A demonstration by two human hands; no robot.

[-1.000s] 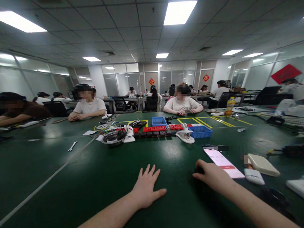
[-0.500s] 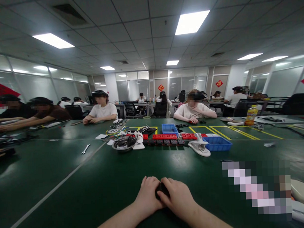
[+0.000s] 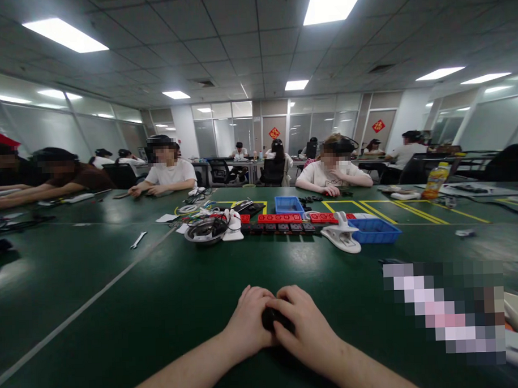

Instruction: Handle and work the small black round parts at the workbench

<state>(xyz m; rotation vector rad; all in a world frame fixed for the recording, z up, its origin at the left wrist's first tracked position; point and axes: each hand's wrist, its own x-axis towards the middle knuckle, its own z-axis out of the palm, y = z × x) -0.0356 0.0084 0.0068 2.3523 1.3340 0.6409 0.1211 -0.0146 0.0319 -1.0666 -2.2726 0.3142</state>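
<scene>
A small black object with a smooth rounded end [image 3: 269,320] is at the near middle of the green table, mostly covered by my hands; its kind cannot be made out. My left hand [image 3: 250,320] is curled against its left side, fingers together and pointing forward. From the right, my right hand [image 3: 306,322] closes over it, with the thumb on the near side and the fingers across the top. The two hands touch or nearly touch at the fingertips.
Ahead on the table [image 3: 196,332] are a metal bowl [image 3: 205,232] with cables, red-and-black power strips [image 3: 285,222], a white clamp base [image 3: 342,236] and a blue bin [image 3: 375,230]. A wrench [image 3: 139,240] lies to the left. Several people sit around, one person [image 3: 334,171] opposite.
The head view has tipped down slightly, so the room sits higher. My right fingers have shifted on the black object, exposing more of its rounded end.
</scene>
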